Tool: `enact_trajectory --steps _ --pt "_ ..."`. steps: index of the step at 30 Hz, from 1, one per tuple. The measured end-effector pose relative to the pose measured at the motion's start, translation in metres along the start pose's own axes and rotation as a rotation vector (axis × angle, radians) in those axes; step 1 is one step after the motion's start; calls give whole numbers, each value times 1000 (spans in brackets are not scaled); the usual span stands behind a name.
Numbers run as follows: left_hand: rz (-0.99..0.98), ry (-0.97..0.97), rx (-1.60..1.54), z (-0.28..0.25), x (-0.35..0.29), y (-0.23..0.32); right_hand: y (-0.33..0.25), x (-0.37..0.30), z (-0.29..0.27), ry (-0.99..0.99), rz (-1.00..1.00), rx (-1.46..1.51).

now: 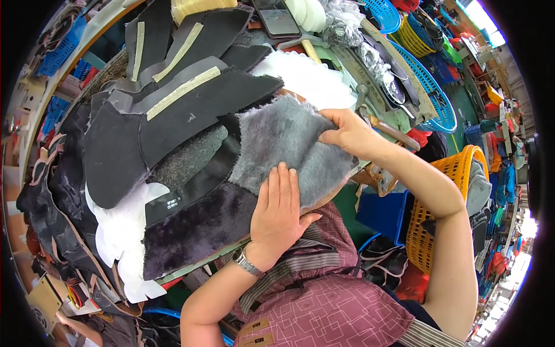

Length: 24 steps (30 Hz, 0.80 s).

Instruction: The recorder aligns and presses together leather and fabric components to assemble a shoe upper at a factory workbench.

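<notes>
A grey furry piece of sheepskin lies on the worktable in front of me. My left hand rests flat on its near edge, fingers stretched out and thumb apart. At the far right edge, my right hand pinches the piece between thumb and fingers. Under and beside it lies a dark purple-grey furry piece with a smooth black strip. To the left, several black boot-upper pieces with pale tape strips overlap one another. White scalloped sheets show behind the sheepskin.
A hammer lies right of my right hand. A phone and a yellow tape roll sit at the far side. An orange basket and a blue bin stand at my right. Another person's arm shows at lower left.
</notes>
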<state>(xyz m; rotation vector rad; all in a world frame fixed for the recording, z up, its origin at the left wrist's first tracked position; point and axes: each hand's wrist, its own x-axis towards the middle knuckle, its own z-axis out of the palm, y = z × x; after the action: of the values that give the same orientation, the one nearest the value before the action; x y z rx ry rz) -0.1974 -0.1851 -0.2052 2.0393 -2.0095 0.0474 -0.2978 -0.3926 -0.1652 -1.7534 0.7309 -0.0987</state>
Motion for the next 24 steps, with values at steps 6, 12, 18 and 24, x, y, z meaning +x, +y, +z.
enact_trajectory --steps 6,12,18,24 --pt "4 -74 -12 -2 15 5 -19 25 -3 -179 369 246" --pt "5 -118 -72 -2 15 5 -24 43 -11 -520 69 212" --pt "-6 -162 -93 -4 20 7 -8 56 -2 -212 -451 -418" --pt "-11 -189 -122 -2 42 10 -8 63 12 -74 -533 -703"
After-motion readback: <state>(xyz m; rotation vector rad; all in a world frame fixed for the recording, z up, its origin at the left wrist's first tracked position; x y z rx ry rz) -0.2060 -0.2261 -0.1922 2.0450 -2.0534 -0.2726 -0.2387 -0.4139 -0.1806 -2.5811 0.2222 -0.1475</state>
